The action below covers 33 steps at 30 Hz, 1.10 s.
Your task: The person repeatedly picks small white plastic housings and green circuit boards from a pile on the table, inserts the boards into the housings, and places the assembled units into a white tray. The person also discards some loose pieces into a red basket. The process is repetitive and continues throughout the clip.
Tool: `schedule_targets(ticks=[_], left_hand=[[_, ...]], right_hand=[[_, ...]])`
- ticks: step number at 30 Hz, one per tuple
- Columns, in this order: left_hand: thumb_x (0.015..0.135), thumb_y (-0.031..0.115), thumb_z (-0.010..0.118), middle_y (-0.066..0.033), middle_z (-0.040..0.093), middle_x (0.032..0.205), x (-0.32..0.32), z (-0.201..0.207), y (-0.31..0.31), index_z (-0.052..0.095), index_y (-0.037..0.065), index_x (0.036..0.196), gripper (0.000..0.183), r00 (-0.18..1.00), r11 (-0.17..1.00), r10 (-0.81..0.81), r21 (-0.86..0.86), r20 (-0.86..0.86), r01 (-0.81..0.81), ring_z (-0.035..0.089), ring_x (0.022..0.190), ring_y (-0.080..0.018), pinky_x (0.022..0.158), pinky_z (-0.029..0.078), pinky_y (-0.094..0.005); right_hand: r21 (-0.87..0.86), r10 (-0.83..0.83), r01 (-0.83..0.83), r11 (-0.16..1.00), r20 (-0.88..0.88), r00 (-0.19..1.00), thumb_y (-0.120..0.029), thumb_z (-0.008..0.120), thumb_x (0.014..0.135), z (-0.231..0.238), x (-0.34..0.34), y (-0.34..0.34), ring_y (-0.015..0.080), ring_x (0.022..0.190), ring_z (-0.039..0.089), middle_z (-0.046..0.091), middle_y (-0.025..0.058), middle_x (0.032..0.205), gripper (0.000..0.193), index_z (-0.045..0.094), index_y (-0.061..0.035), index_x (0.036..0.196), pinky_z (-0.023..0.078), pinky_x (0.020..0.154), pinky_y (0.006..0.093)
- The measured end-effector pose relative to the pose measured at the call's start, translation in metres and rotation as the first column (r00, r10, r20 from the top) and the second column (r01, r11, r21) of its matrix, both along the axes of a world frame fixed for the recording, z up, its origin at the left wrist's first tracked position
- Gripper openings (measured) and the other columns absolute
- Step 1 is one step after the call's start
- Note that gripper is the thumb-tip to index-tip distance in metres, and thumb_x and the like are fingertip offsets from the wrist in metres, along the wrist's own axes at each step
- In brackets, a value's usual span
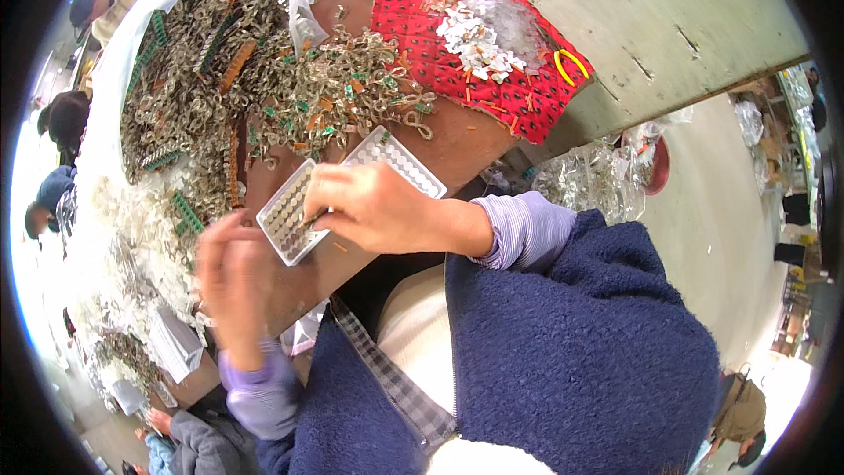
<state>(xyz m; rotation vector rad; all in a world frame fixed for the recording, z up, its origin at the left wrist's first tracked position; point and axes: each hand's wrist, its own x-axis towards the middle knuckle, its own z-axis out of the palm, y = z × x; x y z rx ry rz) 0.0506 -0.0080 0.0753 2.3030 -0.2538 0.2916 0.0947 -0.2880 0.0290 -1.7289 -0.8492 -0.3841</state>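
Observation:
My right hand reaches over a white tray with rows of small round pits. Its thumb and fingers are pinched together, and whatever they may hold is too small to make out. A second white pitted tray lies just to the right, partly behind that hand. My left hand is raised left of the trays, smeared by motion, so its fingers cannot be read. Beyond the trays spreads a heap of small looped metal pieces, mixed with green and orange bits.
A clear plastic bag edges the heap. On a red patterned cloth lie white pieces and a yellow-handled tool. Loose clear plastic covers the left side. Another person's hand shows at lower left.

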Motion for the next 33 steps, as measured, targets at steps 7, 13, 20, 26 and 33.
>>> schedule_targets(ticks=[7, 13, 20, 26, 33], left_hand=[[0.101, -0.003, 0.072, -0.0052, 0.073, 0.105, -0.035, -0.019, -0.101, 0.07, -0.001, 0.113, 0.012, 0.967, 0.752, -0.018, -0.641, -0.254, -0.155, 0.069, 0.096, -0.0121, 0.088, 0.053, -0.0261], [0.099, -0.002, 0.076, -0.0067, 0.077, 0.104, -0.055, -0.041, -0.094, 0.069, 0.001, 0.123, 0.025, 0.965, 0.609, -0.03, -0.77, -0.262, -0.19, 0.072, 0.096, -0.0125, 0.088, 0.057, -0.0264], [0.1, 0.004, 0.077, -0.0003, 0.071, 0.097, -0.067, -0.05, -0.047, 0.072, 0.002, 0.126, 0.027, 0.985, 0.787, 0.098, -0.595, -0.144, -0.165, 0.066, 0.09, -0.0082, 0.079, 0.053, -0.0265], [0.097, 0.018, 0.075, -0.0115, 0.077, 0.105, -0.049, -0.052, 0.093, 0.077, 0.011, 0.108, 0.014, 0.729, 0.643, 0.659, 0.362, 0.186, -0.674, 0.075, 0.095, -0.0347, 0.082, 0.058, -0.0424], [0.093, 0.03, 0.08, -0.0123, 0.072, 0.113, -0.055, -0.063, 0.153, 0.078, 0.016, 0.107, 0.02, 0.629, 0.393, 0.756, 0.643, 0.18, -0.657, 0.073, 0.105, -0.0347, 0.084, 0.059, -0.0482]], right_hand=[[-0.105, 0.067, -0.056, 0.993, 0.105, 0.992, -0.01, 0.072, 0.088, -0.006, -0.015, -0.018, 0.0386, 0.083, 0.069, 0.062, 0.0149, 0.095, 0.018, 0.064, -0.0028, 0.103, 0.057, 0.072, 0.0477], [-0.193, 0.046, -0.023, 0.981, 0.113, 0.993, 0.001, 0.079, 0.083, 0.0, -0.028, -0.013, 0.0328, 0.078, 0.07, 0.07, 0.0133, 0.092, 0.013, 0.073, -0.0029, 0.094, 0.055, 0.068, 0.0416], [-0.348, 0.083, -0.005, 0.938, 0.21, 0.974, -0.001, 0.08, 0.079, 0.007, -0.027, 0.025, 0.0328, 0.092, 0.067, 0.067, 0.009, 0.09, 0.016, 0.068, -0.0056, 0.088, 0.05, 0.091, 0.0449], [-0.347, 0.082, -0.019, 0.938, 0.168, 0.982, 0.0, 0.081, 0.082, -0.005, -0.023, 0.038, 0.0352, 0.092, 0.066, 0.066, 0.0096, 0.088, 0.016, 0.07, -0.0044, 0.093, 0.05, 0.092, 0.0459], [-0.324, 0.106, -0.093, 0.941, 0.023, 0.994, 0.004, 0.079, 0.085, -0.009, -0.024, 0.041, 0.0365, 0.094, 0.066, 0.067, 0.0119, 0.088, 0.016, 0.069, -0.0026, 0.096, 0.05, 0.096, 0.047]])
